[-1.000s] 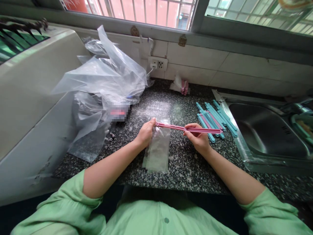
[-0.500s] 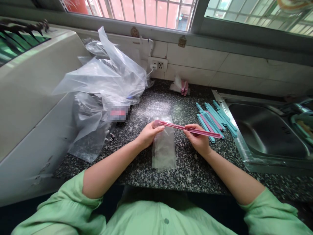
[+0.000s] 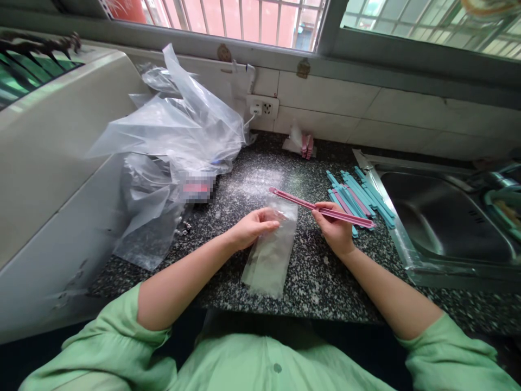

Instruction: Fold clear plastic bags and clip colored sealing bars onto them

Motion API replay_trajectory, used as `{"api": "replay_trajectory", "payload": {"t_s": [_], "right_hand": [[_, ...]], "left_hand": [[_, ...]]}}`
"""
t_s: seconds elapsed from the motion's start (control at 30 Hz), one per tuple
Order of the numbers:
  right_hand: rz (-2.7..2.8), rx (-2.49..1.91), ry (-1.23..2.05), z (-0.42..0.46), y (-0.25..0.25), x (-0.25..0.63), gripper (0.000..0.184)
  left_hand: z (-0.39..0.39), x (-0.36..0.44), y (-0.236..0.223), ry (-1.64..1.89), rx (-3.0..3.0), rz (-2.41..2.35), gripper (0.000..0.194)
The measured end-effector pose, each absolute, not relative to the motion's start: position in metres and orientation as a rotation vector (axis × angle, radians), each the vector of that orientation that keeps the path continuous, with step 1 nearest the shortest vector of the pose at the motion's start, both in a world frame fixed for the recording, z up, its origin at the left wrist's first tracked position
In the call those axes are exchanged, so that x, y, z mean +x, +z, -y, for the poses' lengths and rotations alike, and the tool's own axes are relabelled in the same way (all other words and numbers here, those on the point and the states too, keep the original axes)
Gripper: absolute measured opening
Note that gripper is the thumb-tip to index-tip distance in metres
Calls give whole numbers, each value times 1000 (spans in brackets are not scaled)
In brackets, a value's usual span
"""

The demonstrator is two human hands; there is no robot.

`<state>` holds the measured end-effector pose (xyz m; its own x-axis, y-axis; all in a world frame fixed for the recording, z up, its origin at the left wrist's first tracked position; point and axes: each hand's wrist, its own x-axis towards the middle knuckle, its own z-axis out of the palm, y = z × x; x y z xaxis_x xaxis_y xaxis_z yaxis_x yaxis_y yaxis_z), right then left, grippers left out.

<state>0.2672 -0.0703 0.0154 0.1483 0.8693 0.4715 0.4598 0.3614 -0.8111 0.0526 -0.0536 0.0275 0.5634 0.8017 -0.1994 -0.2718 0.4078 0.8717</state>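
Note:
My right hand (image 3: 334, 227) grips a long pink bag-sealing clip (image 3: 295, 200) near its middle, and the clip's left end points up and away from me over the counter. Lower and to the left, my left hand (image 3: 255, 228) pinches the upper part of a clear plastic bag (image 3: 271, 260), which hangs slanted towards the counter's front edge. The bag looks flat. Clip and bag are apart at my left fingers. Just past my right hand, several turquoise sealing clips (image 3: 360, 193) lie in a loose pile with a few pink ones.
Large crumpled plastic bags (image 3: 175, 130) fill the counter's left side beside a pale appliance (image 3: 69, 136). A steel sink (image 3: 443, 217) is on the right. Small pink clips (image 3: 307, 146) in a bag lie by the tiled wall, near a socket (image 3: 266, 108).
My left hand has come off the pink clip's left end, with the bag now pinched and its lower end swung left and nearer me. The clip has shifted slightly right, its left end raised.

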Motion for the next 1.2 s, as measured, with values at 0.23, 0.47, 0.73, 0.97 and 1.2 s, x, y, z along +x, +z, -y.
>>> {"api": "replay_trajectory", "payload": {"t_s": [0.23, 0.47, 0.73, 0.97, 1.2], "right_hand": [[1591, -1244, 501, 75, 20, 261, 10], [1628, -1186, 533, 81, 24, 259, 10], [1687, -1155, 601, 82, 22, 258, 12], [1689, -1167, 603, 82, 23, 254, 13], [1660, -1173, 659, 81, 21, 253, 16]], "left_hand": [[55, 52, 28, 677, 911, -638, 28], [53, 53, 29, 666, 906, -672, 28], [53, 52, 33, 654, 794, -729, 32], [48, 51, 31, 682, 785, -762, 26], [47, 52, 29, 714, 732, -805, 22]]}}
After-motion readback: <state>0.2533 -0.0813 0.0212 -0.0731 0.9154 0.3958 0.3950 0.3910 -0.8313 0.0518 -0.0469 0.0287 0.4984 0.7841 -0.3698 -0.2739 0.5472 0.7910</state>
